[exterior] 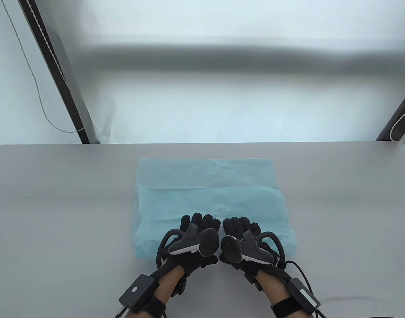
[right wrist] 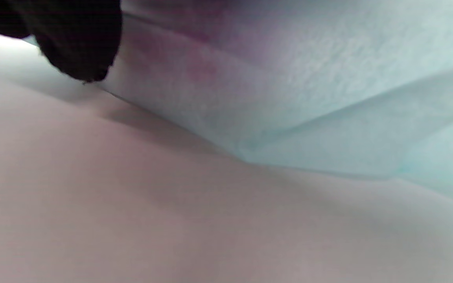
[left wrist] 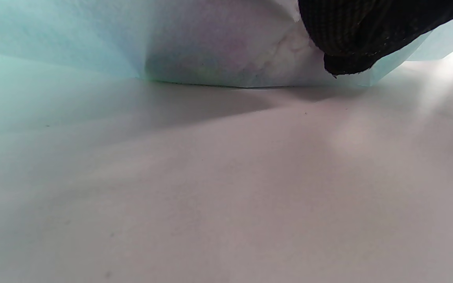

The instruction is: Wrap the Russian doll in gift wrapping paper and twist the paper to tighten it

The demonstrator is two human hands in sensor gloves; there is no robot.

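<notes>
L hand (exterior: 189,240) & R hand (exterior: 247,241) sit side by side, nearly touching, at the near edge of the light-blue wrapping paper (exterior: 210,192). Fingers of both curl down over a raised, rolled-up part of the paper near its front edge; each grip looks clamped on that paper bundle. Doll not visible — prob. under the fold beneath the hands, can't confirm. In wrist views a dark gloved fingertip (left wrist: 348,59) presses on the paper's lifted edge; same for R fingertip (right wrist: 81,59). Rest of the sheet lies flat on the grey worktop (exterior: 56,198), a crease across its middle, extending away from the person.
</notes>
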